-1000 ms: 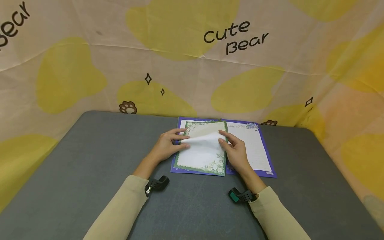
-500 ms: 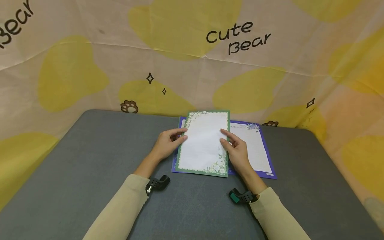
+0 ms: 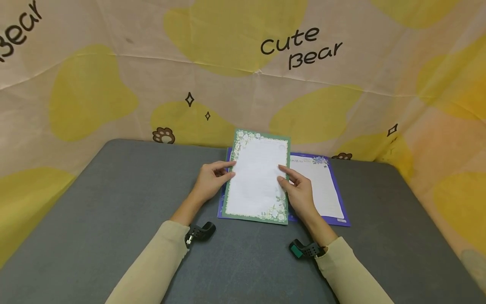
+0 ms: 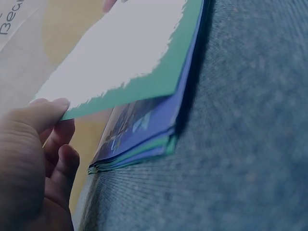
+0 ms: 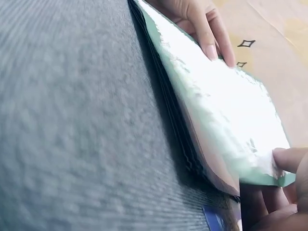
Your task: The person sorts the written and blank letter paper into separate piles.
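Observation:
Both hands hold a white sheet of paper (image 3: pixel 256 177) with a green, flower-printed border, tilted with its far edge raised toward the cloth. At the left edge my left hand (image 3: pixel 209 180) pinches it between thumb and fingers. My right hand (image 3: pixel 299 189) pinches the opposite edge the same way, its thumb on the printed face in the right wrist view. Under the sheet lies a thin stack of purple- and green-edged sheets (image 4: pixel 144 144), mostly hidden in the head view. A purple-bordered page (image 3: pixel 319 185) lies flat to the right, partly behind my right hand.
Everything rests on a grey table (image 3: pixel 152 169). A yellow-and-beige printed cloth (image 3: pixel 235 93) hangs behind its far edge. Black wrist straps (image 3: pixel 200 232) sit near the cuffs of both sleeves.
The green-bordered sheet was bent over in the middle a second ago; it has straightened, and its far edge has risen. Both hands stay nearly in place, the left-hand fingers drawn closer together.

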`<state>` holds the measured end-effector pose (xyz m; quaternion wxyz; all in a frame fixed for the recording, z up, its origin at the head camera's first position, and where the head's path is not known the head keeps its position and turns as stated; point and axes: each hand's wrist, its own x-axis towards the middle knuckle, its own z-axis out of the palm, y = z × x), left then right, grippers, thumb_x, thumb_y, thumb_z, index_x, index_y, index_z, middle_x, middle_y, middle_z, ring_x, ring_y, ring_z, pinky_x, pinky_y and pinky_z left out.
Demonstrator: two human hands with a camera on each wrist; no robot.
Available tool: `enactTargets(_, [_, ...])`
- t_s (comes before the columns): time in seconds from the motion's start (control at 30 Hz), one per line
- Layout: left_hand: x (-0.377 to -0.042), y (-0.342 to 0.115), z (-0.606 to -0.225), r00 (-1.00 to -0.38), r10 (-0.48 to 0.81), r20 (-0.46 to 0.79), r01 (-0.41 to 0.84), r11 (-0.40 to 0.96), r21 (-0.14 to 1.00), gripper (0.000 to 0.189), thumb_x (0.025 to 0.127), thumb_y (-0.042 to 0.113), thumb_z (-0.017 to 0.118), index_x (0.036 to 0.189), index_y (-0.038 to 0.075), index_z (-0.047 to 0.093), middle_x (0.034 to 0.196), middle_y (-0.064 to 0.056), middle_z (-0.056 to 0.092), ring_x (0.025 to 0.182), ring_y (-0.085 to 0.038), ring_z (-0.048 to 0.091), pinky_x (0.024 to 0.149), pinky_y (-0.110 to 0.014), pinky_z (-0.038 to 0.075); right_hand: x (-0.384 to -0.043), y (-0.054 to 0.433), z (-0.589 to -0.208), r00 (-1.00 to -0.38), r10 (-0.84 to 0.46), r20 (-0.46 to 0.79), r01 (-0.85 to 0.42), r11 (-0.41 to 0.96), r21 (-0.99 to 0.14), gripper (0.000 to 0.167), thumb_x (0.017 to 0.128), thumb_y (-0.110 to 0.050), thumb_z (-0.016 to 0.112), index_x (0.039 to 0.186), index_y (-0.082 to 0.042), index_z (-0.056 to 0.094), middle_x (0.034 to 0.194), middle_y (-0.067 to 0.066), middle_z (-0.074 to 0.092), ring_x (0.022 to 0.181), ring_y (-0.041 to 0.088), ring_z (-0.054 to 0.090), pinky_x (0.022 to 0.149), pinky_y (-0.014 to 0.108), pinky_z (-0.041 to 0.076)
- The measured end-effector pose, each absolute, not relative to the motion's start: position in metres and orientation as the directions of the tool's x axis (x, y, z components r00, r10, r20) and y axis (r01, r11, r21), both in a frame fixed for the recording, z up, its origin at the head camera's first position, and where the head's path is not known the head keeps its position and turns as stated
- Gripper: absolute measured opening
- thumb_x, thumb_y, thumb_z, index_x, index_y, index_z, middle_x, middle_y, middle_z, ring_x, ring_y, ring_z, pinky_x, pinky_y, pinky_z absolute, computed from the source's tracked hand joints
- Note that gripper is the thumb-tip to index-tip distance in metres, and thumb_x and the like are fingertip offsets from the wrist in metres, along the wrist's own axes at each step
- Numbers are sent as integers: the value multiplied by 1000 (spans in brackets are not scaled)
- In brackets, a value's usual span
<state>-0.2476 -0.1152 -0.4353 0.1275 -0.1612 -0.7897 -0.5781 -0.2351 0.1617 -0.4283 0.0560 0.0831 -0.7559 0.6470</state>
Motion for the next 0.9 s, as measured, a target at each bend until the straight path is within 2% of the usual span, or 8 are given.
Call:
enactTargets(0.07, [-248, -115, -435, -912, 111, 394, 409, 281, 868, 31, 90, 5, 75, 121, 4, 74, 108, -19, 75, 70, -10, 58, 62, -20, 47, -234, 162, -426, -984, -30, 173, -176, 173, -969, 40, 97, -7, 66, 137, -8, 64, 146, 10, 60, 81, 3, 72, 71, 15, 56])
enactTargets(0.23, [-248, -111, -431, -913, 129, 387, 408, 270, 872, 33, 91, 3, 73, 124, 3, 72, 125, -17, 70, 75, -7, 60, 64, -19, 48, -234, 165, -420, -988, 30, 152, -141, 227, -964, 38, 97, -4, 66, 135, -9, 66, 148, 8, 58, 122, 21, 65, 76, 10, 55])
enactTargets(0.33, [-248, -110, -427, -911, 126, 392, 412, 255, 875, 34, 91, 3, 72, 126, 3, 71, 129, -17, 68, 74, -8, 60, 61, -19, 47, -234, 166, -416, -987, 41, 156, -141, 256, -957, 38, 97, -6, 66, 134, -10, 67, 148, 9, 58, 125, 19, 63, 73, 9, 53])
enactTargets(0.43, [-247, -110, -423, -907, 121, 404, 422, 257, 870, 36, 91, 2, 72, 127, 2, 70, 132, -18, 66, 72, -10, 59, 60, -20, 46, -234, 165, -407, -986, 41, 160, -142, 284, -948, 38, 97, -8, 66, 135, -12, 67, 148, 11, 57, 95, 8, 74, 64, 12, 52])
enactTargets(0.53, [-246, -111, -418, -903, 128, 411, 431, 270, 861, 38, 91, 2, 71, 129, 3, 69, 136, -19, 64, 74, -12, 60, 61, -20, 47, -232, 163, -395, -985, 37, 167, -145, 334, -931, 37, 98, -11, 65, 135, -14, 67, 148, 11, 57, 69, -3, 69, 56, 15, 47])
enactTargets(0.6, [-246, -113, -414, -898, 138, 418, 440, 276, 855, 39, 91, 1, 71, 130, 3, 68, 138, -19, 62, 75, -13, 61, 62, -20, 48, -232, 161, -386, -985, 40, 169, -143, 367, -919, 36, 98, -13, 65, 134, -14, 67, 146, 11, 59, 52, -1, 60, 52, 16, 44])
enactTargets(0.73, [-245, -119, -404, -886, 149, 438, 463, 282, 840, 40, 91, 0, 71, 131, 3, 68, 138, -19, 62, 75, -11, 63, 61, -21, 48, -234, 155, -373, -983, 53, 178, -138, 427, -894, 32, 99, -17, 62, 130, -15, 70, 140, 12, 64, 39, 5, 38, 43, 20, 35])
enactTargets(0.9, [-241, -125, -390, -871, 149, 469, 492, 261, 831, 42, 90, -2, 71, 132, 1, 67, 138, -21, 61, 73, -5, 62, 60, -19, 46, -238, 144, -366, -979, 117, 167, -101, 430, -897, 26, 99, -20, 62, 121, -13, 75, 131, 11, 70, 45, 6, 39, 45, 20, 34])
